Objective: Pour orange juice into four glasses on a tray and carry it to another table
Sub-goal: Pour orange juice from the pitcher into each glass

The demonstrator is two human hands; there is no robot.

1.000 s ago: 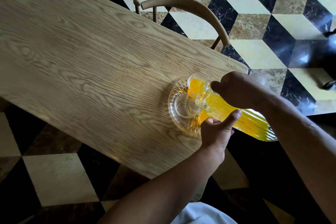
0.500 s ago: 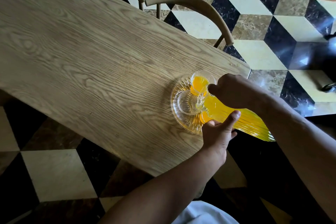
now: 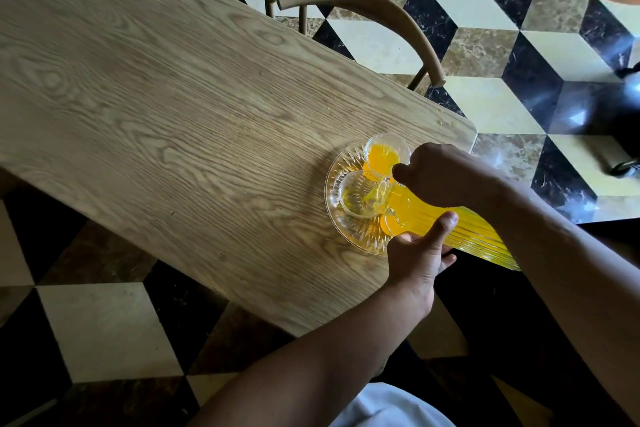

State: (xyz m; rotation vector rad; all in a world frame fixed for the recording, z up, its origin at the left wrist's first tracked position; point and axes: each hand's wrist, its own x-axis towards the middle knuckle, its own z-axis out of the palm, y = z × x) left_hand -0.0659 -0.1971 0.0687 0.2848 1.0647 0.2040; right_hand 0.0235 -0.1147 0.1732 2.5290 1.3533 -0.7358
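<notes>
While I watch from the head camera, I log this much:
Jug: ribbed glass jug (image 3: 460, 232) of orange juice, tipped low, spout over the near-left glass (image 3: 358, 196), juice just entering it.
Right hand (image 3: 446, 177): fingers curled closed around the jug's neck, from above.
Left hand (image 3: 417, 256): fingers wrapped under the jug's body, thumb up along its side.
Tray: cut-glass tray (image 3: 334, 180) near the table (image 3: 173, 97) corner.
Far glass (image 3: 386, 154): holds juice.
Other glasses: hidden, I cannot tell.
</notes>
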